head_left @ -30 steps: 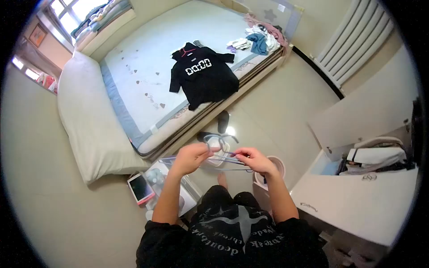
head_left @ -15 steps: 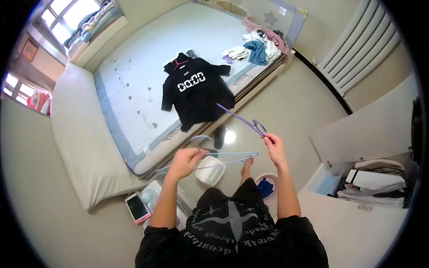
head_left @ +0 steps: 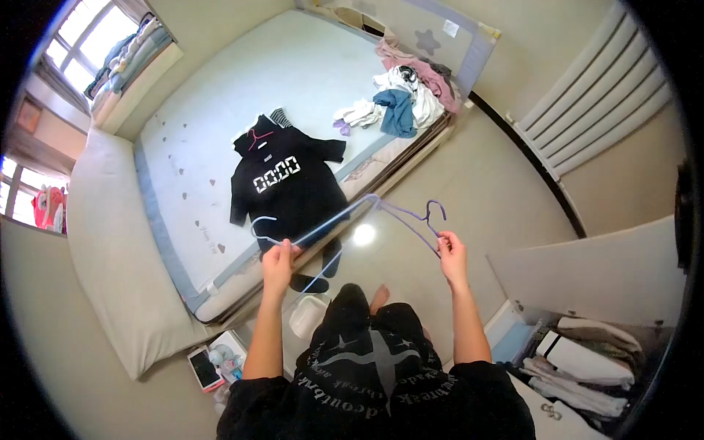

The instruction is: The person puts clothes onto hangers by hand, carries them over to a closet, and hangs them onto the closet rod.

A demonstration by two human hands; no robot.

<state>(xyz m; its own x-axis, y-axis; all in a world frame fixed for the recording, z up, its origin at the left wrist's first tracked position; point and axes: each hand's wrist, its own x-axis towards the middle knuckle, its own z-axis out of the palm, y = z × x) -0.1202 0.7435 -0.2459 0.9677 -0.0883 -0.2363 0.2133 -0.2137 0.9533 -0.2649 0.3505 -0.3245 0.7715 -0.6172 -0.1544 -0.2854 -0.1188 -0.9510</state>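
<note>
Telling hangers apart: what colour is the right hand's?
Purple clothes hanger in the right hand; best in head view.

Stretches as a bed [head_left: 249,70], bearing a black shirt [head_left: 293,199] beyond the left hand [head_left: 278,268], heaped clothes [head_left: 411,101] far past the right hand [head_left: 453,259].

The blue hanger [head_left: 334,220] and the purple hanger [head_left: 424,218] look smooth, with a slight sheen. The black shirt [head_left: 293,194] is soft matt cloth, the long pillow [head_left: 121,271] lightly creased fabric. The floor [head_left: 469,198] is smooth and glossy, mirroring a bright spot; the radiator [head_left: 598,95] seems smoothly painted, the white tub [head_left: 308,317] plastic.
</note>
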